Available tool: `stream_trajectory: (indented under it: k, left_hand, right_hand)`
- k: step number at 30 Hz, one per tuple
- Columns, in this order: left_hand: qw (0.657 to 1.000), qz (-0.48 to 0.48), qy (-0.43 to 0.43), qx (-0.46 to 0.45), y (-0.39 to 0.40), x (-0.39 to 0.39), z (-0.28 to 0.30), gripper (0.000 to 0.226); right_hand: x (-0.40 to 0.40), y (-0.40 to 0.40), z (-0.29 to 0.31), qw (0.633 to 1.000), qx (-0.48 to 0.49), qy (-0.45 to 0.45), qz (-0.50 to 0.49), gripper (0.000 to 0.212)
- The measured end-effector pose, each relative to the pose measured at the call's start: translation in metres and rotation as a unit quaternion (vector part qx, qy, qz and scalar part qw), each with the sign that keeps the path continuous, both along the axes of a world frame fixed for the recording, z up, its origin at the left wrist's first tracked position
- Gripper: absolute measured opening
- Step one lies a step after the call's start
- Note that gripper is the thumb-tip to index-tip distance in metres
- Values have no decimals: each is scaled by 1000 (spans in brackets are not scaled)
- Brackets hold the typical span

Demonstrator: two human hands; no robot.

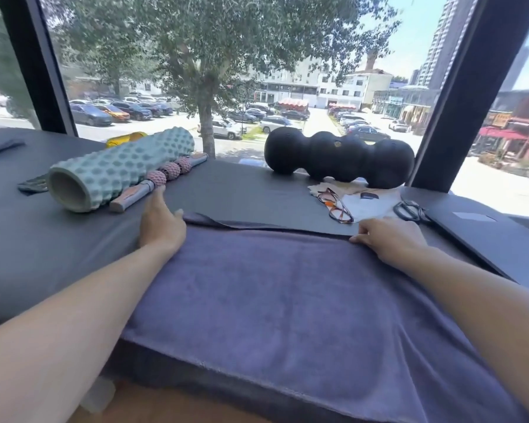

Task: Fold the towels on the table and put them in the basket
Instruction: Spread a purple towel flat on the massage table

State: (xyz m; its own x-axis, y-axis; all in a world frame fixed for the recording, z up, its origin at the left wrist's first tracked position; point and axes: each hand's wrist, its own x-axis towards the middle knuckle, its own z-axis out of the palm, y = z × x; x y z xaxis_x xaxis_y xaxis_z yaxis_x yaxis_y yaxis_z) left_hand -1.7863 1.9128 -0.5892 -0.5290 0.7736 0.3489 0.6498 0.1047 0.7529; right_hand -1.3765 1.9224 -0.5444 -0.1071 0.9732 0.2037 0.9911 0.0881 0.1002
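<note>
A purple-blue towel [275, 300] lies spread flat on the dark grey table [242, 190], its near edge hanging over the table's front. My left hand [161, 222] rests at the towel's far left corner with fingers straight, thumb toward a small upturned fold of the far edge. My right hand [388, 236] lies on the far right edge, fingers curled down onto the hem. No basket is in view.
A teal foam roller [116, 169] and a pink massage stick [162, 178] lie behind my left hand. A black peanut roller [339, 157] sits by the window. Glasses [336, 204], a pale cloth [367, 199], dark sunglasses [409, 212] and a dark flat case [483, 236] lie at right.
</note>
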Motion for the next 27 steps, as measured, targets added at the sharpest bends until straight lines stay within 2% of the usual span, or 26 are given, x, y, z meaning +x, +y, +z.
stream_trajectory:
  k: [2, 3, 5, 7, 8, 10, 11, 13, 15, 17, 19, 23, 27]
  left_hand:
    - [994, -22, 103, -18, 2, 0, -7, 48]
    - [988, -24, 156, 3, 1, 2, -7, 41]
    - [959, -43, 255, 114, -6, 11, -5, 20]
    - [925, -77, 314, 200, -17, 20, -3, 9]
    - [921, -101, 319, 197, -21, 21, -4, 12]
    - [942, -138, 279, 124, -26, 19, -8, 17]
    - [954, -146, 252, 78, -26, 15, -11, 17]
    - [963, -154, 221, 6, -28, 8, -13, 21]
    - [953, -155, 249, -82, -32, 7, -13, 38]
    - [922, -148, 310, -181, -35, 5, -12, 52]
    - [898, -146, 335, -244, -35, 2, -7, 59]
    - [880, -133, 354, -286, -17, -2, 3, 61]
    - [895, -137, 307, -292, 0, -3, -5, 67]
  right_hand:
    - [-13, 1, -2, 998, 30, -57, -18, 21]
    - [-21, -1, -4, 994, 59, -95, -20, 14]
    - [-45, -7, -7, 985, 123, -119, 22, 23]
    - [-80, -22, -8, 983, 111, -25, 143, 27]
    - [-99, -32, -9, 978, 58, 41, 194, 29]
    - [-132, -50, -17, 960, -76, 127, 237, 44]
    - [-142, -57, -23, 955, -114, 129, 242, 54]
    - [-148, -63, -36, 955, -128, 104, 246, 69]
    - [-145, -68, -41, 952, -142, 88, 257, 75]
    - [-141, -71, -41, 943, -165, 77, 280, 79]
    - [-138, -70, -35, 935, -192, 85, 285, 84]
    - [-143, -47, -21, 945, -201, 95, 239, 98]
    - [-152, -36, -36, 948, -201, 86, 233, 102]
